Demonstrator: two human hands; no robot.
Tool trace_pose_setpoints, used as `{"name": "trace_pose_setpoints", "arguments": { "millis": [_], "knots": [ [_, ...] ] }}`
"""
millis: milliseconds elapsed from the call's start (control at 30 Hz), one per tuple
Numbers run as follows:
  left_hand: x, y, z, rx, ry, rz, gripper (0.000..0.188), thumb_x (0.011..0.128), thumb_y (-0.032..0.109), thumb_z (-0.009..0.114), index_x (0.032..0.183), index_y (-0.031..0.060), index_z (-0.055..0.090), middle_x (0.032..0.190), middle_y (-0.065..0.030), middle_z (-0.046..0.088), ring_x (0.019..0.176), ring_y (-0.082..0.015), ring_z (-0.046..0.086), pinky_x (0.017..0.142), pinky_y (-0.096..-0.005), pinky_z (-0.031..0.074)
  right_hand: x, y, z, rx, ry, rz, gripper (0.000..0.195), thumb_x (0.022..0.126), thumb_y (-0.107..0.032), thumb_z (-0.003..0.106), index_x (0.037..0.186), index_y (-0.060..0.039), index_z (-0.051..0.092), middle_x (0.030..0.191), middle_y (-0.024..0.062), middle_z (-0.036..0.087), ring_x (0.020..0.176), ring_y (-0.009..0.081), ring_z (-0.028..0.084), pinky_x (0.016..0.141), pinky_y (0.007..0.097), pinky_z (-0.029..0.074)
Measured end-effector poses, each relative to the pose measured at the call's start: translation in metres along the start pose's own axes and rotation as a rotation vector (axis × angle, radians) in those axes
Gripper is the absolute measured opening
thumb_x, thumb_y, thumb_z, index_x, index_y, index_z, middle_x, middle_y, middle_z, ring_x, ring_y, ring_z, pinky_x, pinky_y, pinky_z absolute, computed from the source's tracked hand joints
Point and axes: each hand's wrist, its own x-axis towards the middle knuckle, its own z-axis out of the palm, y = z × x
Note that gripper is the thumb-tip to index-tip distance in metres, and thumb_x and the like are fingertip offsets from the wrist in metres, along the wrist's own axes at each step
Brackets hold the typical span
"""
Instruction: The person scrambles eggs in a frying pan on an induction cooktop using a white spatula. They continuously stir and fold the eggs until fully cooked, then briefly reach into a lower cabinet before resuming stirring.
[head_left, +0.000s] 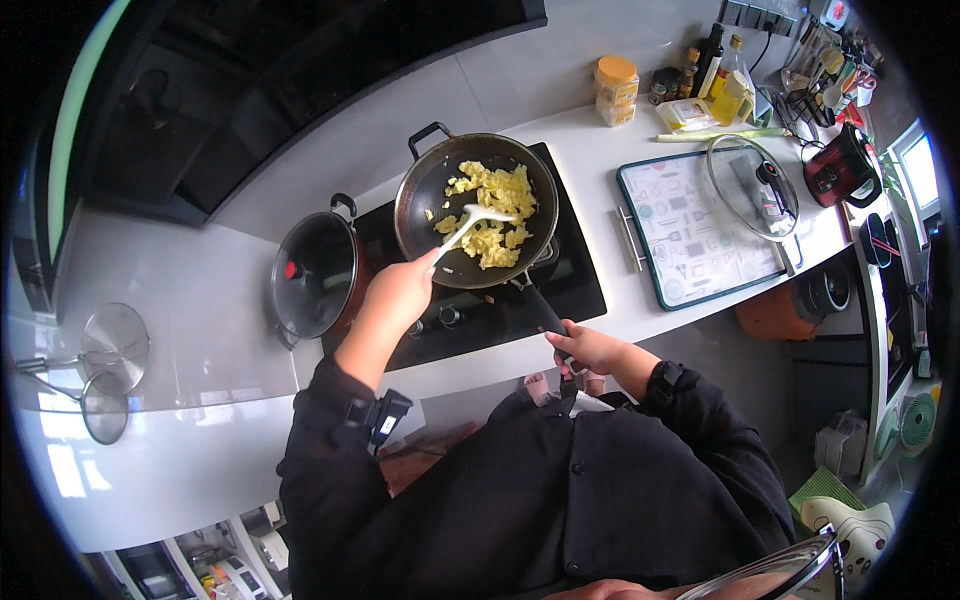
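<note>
My left hand (401, 289) grips the handle of a white spatula (487, 214), whose head lies among pieces of scrambled egg (499, 187). The yellow egg sits in loose clumps in a dark wok (420, 217). My right hand (589, 346) is closed around the wok's long black handle (541, 307). Under the wok is a black glass cooktop (581, 277). Two control knobs (450, 315) show near its front edge, partly beside my left forearm.
Left of the wok stands a lidded pot (319, 262). Rightward lie a patterned cutting board (675, 217) and a glass lid (739, 161) resting over it. Farther back are stacked orange-lidded containers (617, 82), an oil bottle (727, 97), a green stalk (697, 136) and a red appliance (836, 172).
</note>
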Motion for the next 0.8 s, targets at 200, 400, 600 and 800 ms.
{"name": "trace_pose_setpoints", "arguments": {
  "millis": [200, 400, 600, 800],
  "knots": [
    [0.015, -0.009, 0.013, 0.073, -0.112, -0.005, 0.032, 0.094, 0.02, 0.051, 0.124, 0.0179, 0.061, 0.089, -0.0216, 0.066, 0.079, -0.0398, 0.064, 0.069, -0.0476, 0.051, 0.001, 0.002, -0.003, -0.036, -0.004, 0.006, 0.032, 0.1, -0.033, 0.05, 0.122, -0.0116, 0.039, 0.076, 0.0033, 0.052, 0.06, 0.0149, 0.054, 0.055, 0.0302, 0.048],
    [-0.009, 0.008, -0.01, 0.035, -0.105, 0.023, 0.031, 0.092, 0.02, 0.054, 0.122, 0.0185, 0.063, 0.087, -0.0197, 0.066, 0.075, -0.0393, 0.064, 0.067, -0.0469, 0.051, -0.003, -0.003, 0.0, -0.024, -0.015, 0.006, 0.036, 0.1, -0.034, 0.052, 0.122, -0.0088, 0.038, 0.074, 0.004, 0.055, 0.056, 0.0125, 0.055, 0.053, 0.0254, 0.045],
    [0.021, -0.008, 0.027, 0.096, -0.075, 0.001, 0.033, 0.094, 0.02, 0.05, 0.124, 0.0167, 0.06, 0.084, -0.0232, 0.064, 0.076, -0.0403, 0.063, 0.067, -0.0485, 0.05, 0.004, 0.005, -0.004, -0.006, -0.019, -0.007, 0.036, 0.1, -0.034, 0.051, 0.12, -0.0087, 0.037, 0.073, 0.0041, 0.055, 0.055, 0.0127, 0.055, 0.052, 0.0267, 0.046],
    [0.0, -0.004, 0.01, 0.026, -0.17, 0.077, 0.033, 0.093, 0.02, 0.051, 0.125, 0.0183, 0.06, 0.087, -0.0221, 0.065, 0.078, -0.0401, 0.063, 0.068, -0.0483, 0.05, 0.004, 0.003, -0.002, -0.016, -0.025, 0.001, 0.038, 0.1, -0.034, 0.052, 0.122, -0.0083, 0.036, 0.075, 0.0051, 0.055, 0.055, 0.0132, 0.054, 0.052, 0.0279, 0.047]
  ]
}}
